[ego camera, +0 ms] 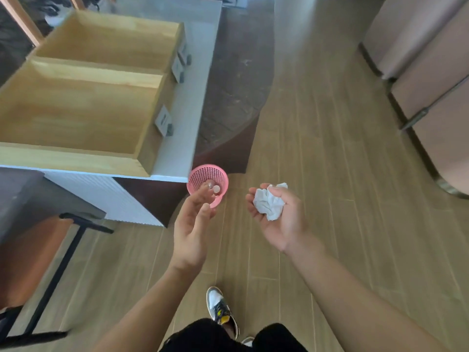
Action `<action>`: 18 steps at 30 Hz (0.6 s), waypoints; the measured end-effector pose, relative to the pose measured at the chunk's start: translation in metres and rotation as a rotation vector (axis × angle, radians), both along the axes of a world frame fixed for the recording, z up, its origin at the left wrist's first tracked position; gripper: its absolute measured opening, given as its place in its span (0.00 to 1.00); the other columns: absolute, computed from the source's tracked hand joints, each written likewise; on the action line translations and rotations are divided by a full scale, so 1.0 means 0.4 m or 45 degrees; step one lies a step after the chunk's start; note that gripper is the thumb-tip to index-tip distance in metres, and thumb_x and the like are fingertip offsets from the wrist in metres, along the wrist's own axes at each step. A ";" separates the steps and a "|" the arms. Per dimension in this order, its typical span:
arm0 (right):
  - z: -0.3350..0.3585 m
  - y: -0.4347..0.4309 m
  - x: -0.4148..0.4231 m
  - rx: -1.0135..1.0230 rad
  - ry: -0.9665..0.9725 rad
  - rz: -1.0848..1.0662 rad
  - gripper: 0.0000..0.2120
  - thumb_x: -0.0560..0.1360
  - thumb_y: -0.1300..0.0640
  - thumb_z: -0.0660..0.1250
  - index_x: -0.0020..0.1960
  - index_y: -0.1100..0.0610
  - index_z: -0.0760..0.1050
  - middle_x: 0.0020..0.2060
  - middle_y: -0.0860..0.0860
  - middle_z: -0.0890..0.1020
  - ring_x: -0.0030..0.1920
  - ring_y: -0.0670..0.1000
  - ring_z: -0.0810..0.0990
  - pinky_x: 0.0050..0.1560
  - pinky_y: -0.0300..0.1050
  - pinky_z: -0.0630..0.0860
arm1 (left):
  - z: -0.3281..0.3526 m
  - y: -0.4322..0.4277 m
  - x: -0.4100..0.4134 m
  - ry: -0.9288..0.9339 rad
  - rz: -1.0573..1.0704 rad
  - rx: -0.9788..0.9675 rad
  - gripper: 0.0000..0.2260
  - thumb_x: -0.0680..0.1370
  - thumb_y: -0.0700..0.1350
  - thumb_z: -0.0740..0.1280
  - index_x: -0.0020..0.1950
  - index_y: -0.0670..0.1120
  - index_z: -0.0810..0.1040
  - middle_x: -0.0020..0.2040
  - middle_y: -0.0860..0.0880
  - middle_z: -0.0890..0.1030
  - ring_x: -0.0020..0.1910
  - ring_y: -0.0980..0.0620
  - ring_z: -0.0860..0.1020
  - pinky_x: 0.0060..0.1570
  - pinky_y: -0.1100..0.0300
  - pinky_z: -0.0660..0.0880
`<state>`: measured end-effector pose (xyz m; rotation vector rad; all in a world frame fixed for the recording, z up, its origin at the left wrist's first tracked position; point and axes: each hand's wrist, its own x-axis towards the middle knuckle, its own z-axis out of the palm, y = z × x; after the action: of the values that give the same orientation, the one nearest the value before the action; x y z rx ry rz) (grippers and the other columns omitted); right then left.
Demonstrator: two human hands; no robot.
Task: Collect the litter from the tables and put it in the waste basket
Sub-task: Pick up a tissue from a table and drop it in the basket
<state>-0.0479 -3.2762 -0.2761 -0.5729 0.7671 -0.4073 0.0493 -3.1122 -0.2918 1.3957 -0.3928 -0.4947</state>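
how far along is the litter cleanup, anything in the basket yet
Partly done. The pink waste basket on the floor already holds a couple of small pieces, one white and round. In hand: the right hand cups a crumpled white tissue, not yet dropped in. The left hand is open and empty, near the basket. Left: bin the tissue; the tabletops are mostly out of view.

Soft, even daylight with wide-angle bending and slight blur

Diffuse light is falling from the upper part of the view, washing out the pale grey counter top (203, 72) and giving a dull sheen to the wood-plank floor (330, 148). Shadows are lying faint and soft-edged under the counter. Straight lines are curving toward the frame edges, and the light wooden open boxes (88, 97) are looking smeared, with fine detail soft throughout.
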 end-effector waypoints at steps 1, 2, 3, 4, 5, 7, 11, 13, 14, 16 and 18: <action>-0.020 -0.027 0.022 0.002 0.002 0.007 0.07 0.69 0.58 0.69 0.46 0.58 0.78 0.45 0.58 0.85 0.45 0.58 0.86 0.59 0.53 0.75 | -0.018 -0.023 0.014 0.012 0.014 0.011 0.17 0.81 0.55 0.65 0.68 0.55 0.79 0.66 0.52 0.83 0.68 0.49 0.80 0.61 0.53 0.81; -0.042 -0.056 0.046 0.003 0.003 0.014 0.07 0.69 0.58 0.68 0.46 0.58 0.78 0.45 0.58 0.85 0.46 0.58 0.86 0.58 0.52 0.77 | -0.040 -0.049 0.030 0.020 0.031 0.019 0.16 0.82 0.53 0.65 0.69 0.54 0.79 0.66 0.52 0.83 0.68 0.49 0.80 0.61 0.52 0.81; -0.066 -0.082 0.069 0.010 0.005 0.018 0.07 0.69 0.58 0.68 0.46 0.58 0.78 0.45 0.58 0.85 0.46 0.58 0.86 0.55 0.50 0.80 | -0.064 -0.072 0.045 0.033 0.044 0.028 0.16 0.82 0.51 0.65 0.69 0.53 0.79 0.66 0.51 0.83 0.68 0.49 0.80 0.62 0.51 0.81; -0.092 -0.108 0.092 0.023 0.004 0.023 0.08 0.69 0.58 0.69 0.46 0.58 0.78 0.44 0.58 0.84 0.46 0.58 0.86 0.51 0.49 0.83 | -0.086 -0.096 0.060 0.045 0.061 0.038 0.15 0.82 0.50 0.64 0.69 0.52 0.79 0.66 0.51 0.83 0.68 0.49 0.80 0.62 0.50 0.81; -0.121 -0.136 0.118 0.041 -0.005 0.033 0.08 0.69 0.58 0.69 0.47 0.59 0.78 0.43 0.57 0.84 0.46 0.58 0.86 0.47 0.49 0.84 | -0.110 -0.122 0.075 0.048 0.089 0.041 0.15 0.82 0.50 0.64 0.68 0.53 0.79 0.66 0.50 0.83 0.67 0.48 0.81 0.62 0.50 0.81; -0.178 -0.181 0.166 0.080 -0.018 0.063 0.08 0.69 0.58 0.69 0.47 0.59 0.77 0.41 0.56 0.85 0.45 0.57 0.87 0.46 0.48 0.85 | -0.161 -0.169 0.101 0.053 0.146 0.038 0.14 0.83 0.51 0.65 0.68 0.53 0.79 0.65 0.50 0.84 0.67 0.49 0.81 0.62 0.52 0.81; -0.331 -0.271 0.254 0.130 -0.011 0.144 0.10 0.69 0.57 0.70 0.49 0.58 0.76 0.40 0.54 0.85 0.44 0.55 0.86 0.47 0.47 0.85 | -0.287 -0.265 0.144 0.081 0.254 0.051 0.13 0.84 0.47 0.63 0.64 0.60 0.82 0.64 0.51 0.84 0.66 0.51 0.82 0.62 0.55 0.81; -0.417 -0.314 0.289 0.160 0.026 0.182 0.11 0.68 0.56 0.71 0.49 0.57 0.78 0.40 0.53 0.85 0.43 0.53 0.85 0.47 0.47 0.84 | -0.356 -0.308 0.163 0.074 0.319 0.028 0.12 0.83 0.49 0.64 0.61 0.63 0.83 0.63 0.52 0.85 0.66 0.52 0.82 0.59 0.59 0.80; -0.463 -0.333 0.305 0.176 0.029 0.199 0.11 0.68 0.55 0.72 0.49 0.57 0.79 0.40 0.52 0.85 0.43 0.52 0.85 0.47 0.47 0.84 | -0.393 -0.330 0.173 0.067 0.347 0.023 0.12 0.82 0.51 0.64 0.60 0.63 0.84 0.62 0.53 0.85 0.65 0.54 0.82 0.57 0.61 0.80; -0.546 -0.363 0.322 0.202 0.046 0.226 0.11 0.69 0.55 0.72 0.50 0.56 0.79 0.40 0.52 0.86 0.43 0.51 0.85 0.49 0.47 0.84 | -0.462 -0.365 0.184 0.095 0.413 0.052 0.11 0.80 0.53 0.65 0.58 0.63 0.84 0.60 0.54 0.85 0.63 0.55 0.83 0.56 0.62 0.80; -0.628 -0.398 0.336 0.214 0.064 0.244 0.14 0.68 0.55 0.72 0.52 0.57 0.79 0.40 0.52 0.86 0.42 0.51 0.86 0.48 0.48 0.85 | -0.540 -0.400 0.190 0.099 0.463 0.078 0.11 0.82 0.51 0.65 0.58 0.64 0.84 0.61 0.54 0.85 0.63 0.54 0.83 0.56 0.63 0.80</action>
<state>0.0866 -3.4354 -0.5272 -0.4946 0.7784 -0.1503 0.1255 -3.2720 -0.5077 1.4625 -0.0565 -0.2628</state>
